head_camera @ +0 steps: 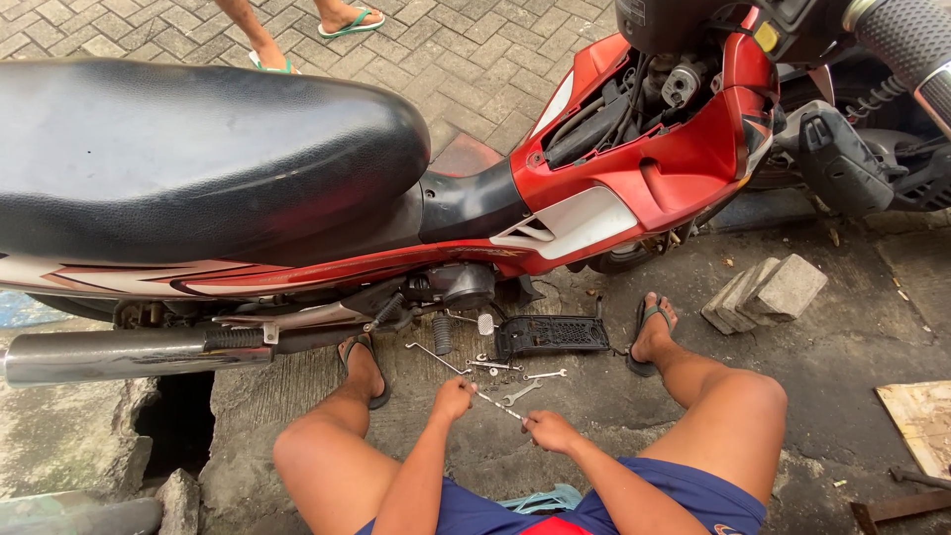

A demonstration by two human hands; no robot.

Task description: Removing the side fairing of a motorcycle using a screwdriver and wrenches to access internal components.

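**Both hands down among the wrenches**

Down on the concrete floor [594, 416], between two bare knees: a slim metal tool [498, 405], lying slantwise, gripped at both ends. Left hand [454, 398] curled into a fist on its upper end, right hand [550, 431] closed around the lower end. Just beyond, a scatter of wrenches [522, 381] flat on the concrete, near a black perforated cover [552, 335] lying face up. Either side, feet in flip-flops [649, 337] planted on the floor. Further out, a red motorcycle [634, 168] with a broad black seat [188, 149], a chrome exhaust pipe [119, 354] running low on the left. Off right, grey paving blocks [765, 293] stacked together. At the top edge, on the brick paving, another person's feet in green sandals [349, 22].
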